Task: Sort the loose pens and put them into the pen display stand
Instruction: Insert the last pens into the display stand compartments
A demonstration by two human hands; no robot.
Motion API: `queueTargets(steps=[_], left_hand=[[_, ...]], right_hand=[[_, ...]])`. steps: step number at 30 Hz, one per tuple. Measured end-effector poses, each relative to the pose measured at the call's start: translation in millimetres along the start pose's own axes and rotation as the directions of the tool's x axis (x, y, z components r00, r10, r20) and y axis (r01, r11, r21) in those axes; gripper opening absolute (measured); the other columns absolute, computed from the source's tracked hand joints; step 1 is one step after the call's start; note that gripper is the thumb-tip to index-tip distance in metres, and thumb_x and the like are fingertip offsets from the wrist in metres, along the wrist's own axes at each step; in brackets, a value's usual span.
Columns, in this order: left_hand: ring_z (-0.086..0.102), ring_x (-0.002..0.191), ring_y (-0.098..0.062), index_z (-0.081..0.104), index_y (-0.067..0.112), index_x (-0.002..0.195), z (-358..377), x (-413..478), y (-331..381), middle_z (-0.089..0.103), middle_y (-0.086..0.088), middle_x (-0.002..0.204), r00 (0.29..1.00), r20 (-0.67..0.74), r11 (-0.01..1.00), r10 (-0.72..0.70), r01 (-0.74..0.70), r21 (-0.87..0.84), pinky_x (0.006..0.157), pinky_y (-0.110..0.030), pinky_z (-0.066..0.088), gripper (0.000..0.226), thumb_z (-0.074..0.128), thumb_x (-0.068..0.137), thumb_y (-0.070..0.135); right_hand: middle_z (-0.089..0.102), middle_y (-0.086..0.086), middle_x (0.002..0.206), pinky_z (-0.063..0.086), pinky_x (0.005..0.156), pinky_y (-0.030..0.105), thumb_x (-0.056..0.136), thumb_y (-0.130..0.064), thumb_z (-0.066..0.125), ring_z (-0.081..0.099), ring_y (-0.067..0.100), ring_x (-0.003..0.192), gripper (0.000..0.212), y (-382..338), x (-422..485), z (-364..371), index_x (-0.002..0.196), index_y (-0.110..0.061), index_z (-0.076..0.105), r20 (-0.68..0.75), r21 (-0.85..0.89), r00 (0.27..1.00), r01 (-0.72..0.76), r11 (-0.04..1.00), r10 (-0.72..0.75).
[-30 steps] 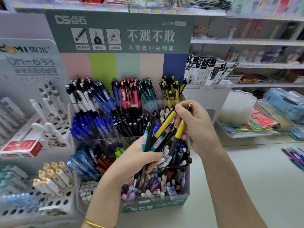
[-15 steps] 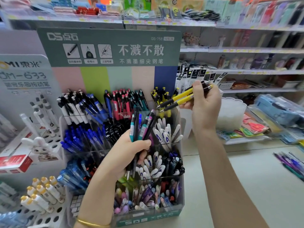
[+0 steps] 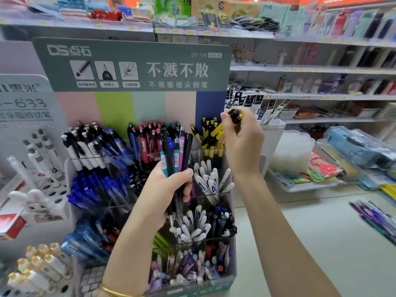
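While left hand (image 3: 169,189) grips mixed pens (image 3: 175,153), right hand (image 3: 242,138) clasps yellow pens (image 3: 216,131) below "DS-758".

Single head-worn view, looking forward and down — close over pen display stand (image 3: 232,211), wide-angle

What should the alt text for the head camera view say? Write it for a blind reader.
A right hand lowers yellow-and-black pens into the top-right compartment of a tiered pen display stand, while the left hand grips a mixed bundle of pens. Stationery shelves stand behind.
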State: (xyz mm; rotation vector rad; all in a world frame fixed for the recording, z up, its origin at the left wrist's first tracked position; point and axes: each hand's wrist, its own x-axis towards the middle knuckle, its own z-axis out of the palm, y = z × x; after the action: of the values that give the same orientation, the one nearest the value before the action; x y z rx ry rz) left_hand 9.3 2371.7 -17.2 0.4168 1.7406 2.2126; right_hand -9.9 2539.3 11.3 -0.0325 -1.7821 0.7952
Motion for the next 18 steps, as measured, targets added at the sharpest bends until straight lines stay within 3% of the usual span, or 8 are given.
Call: queueTargets(steps=[2,5,9,11,14,16,18], left_hand=[[0.046,0.053,-0.015,0.050,0.005,0.100,1,1,0,0.052,-0.004,0.065,1.000,0.017,1.000,0.001,-0.001,-0.003,0.048,-0.028,0.041,0.012,0.055,0.092,-0.001],[0.046,0.052,-0.014,0.050,0.006,0.097,2,3,2,0.052,-0.003,0.065,0.999,0.032,1.000,0.002,-0.002,-0.019,0.047,-0.026,0.041,0.010,0.055,0.092,-0.002],[0.046,0.052,-0.014,0.051,0.006,0.101,1,4,2,0.051,-0.003,0.065,0.999,0.048,0.999,-0.005,0.007,-0.047,0.046,-0.026,0.041,0.012,0.054,0.092,-0.001],[0.046,0.052,-0.014,0.051,0.005,0.103,0,5,2,0.051,-0.002,0.064,0.998,0.060,0.999,-0.006,0.009,-0.053,0.046,-0.025,0.041,0.014,0.054,0.092,-0.001],[0.046,0.052,-0.014,0.051,0.005,0.103,-2,6,3,0.052,-0.003,0.065,0.998,0.066,0.998,-0.005,0.010,-0.066,0.046,-0.025,0.041,0.015,0.057,0.091,0.000],[0.046,0.052,-0.014,0.052,0.005,0.103,-3,6,4,0.052,-0.004,0.065,0.997,0.076,0.997,0.004,0.002,-0.079,0.046,-0.025,0.041,0.021,0.064,0.087,0.003],[0.047,0.051,-0.013,0.052,0.005,0.104,-3,7,5,0.052,-0.003,0.064,0.996,0.089,0.996,0.013,-0.005,-0.086,0.046,-0.025,0.042,0.031,0.066,0.077,0.011]], right_hand=[[0.058,0.004,0.077,0.034,0.060,0.008,0.093,-0.020,0.059,0.047,0.013,0.066,0.019,0,7,5,0.090,-0.002,0.061,0.086,-0.099,0.995,-0.037,0.994,0.045],[0.058,0.008,0.093,0.029,0.061,0.024,0.093,-0.031,0.058,0.049,0.020,0.078,0.026,3,12,14,0.095,-0.005,0.061,0.193,-0.414,0.979,0.016,0.910,0.070],[0.053,0.012,0.095,0.041,0.063,0.033,0.078,-0.033,0.075,0.051,0.029,0.084,0.038,8,-3,25,0.107,-0.012,0.063,0.288,-0.534,0.958,0.153,0.831,0.008],[0.052,0.011,0.105,0.042,0.075,0.032,0.072,-0.042,0.078,0.049,0.026,0.095,0.063,11,-12,20,0.124,-0.015,0.055,0.266,-0.520,0.961,0.073,0.851,0.080],[0.040,0.011,0.142,0.032,0.105,0.039,0.071,-0.061,0.070,0.035,0.025,0.131,0.097,14,-21,9,0.146,-0.013,0.030,0.171,-0.482,0.941,-0.179,0.858,0.292],[0.026,0.007,0.155,0.014,0.116,0.042,0.076,-0.069,0.056,0.020,0.021,0.143,0.104,12,-22,8,0.151,-0.010,0.015,0.252,-0.485,0.885,-0.235,0.842,0.392],[0.025,0.006,0.156,0.005,0.118,0.044,0.080,-0.071,0.046,0.015,0.018,0.146,0.100,8,-22,14,0.151,-0.008,0.012,0.335,-0.557,0.845,-0.179,0.811,0.416]])
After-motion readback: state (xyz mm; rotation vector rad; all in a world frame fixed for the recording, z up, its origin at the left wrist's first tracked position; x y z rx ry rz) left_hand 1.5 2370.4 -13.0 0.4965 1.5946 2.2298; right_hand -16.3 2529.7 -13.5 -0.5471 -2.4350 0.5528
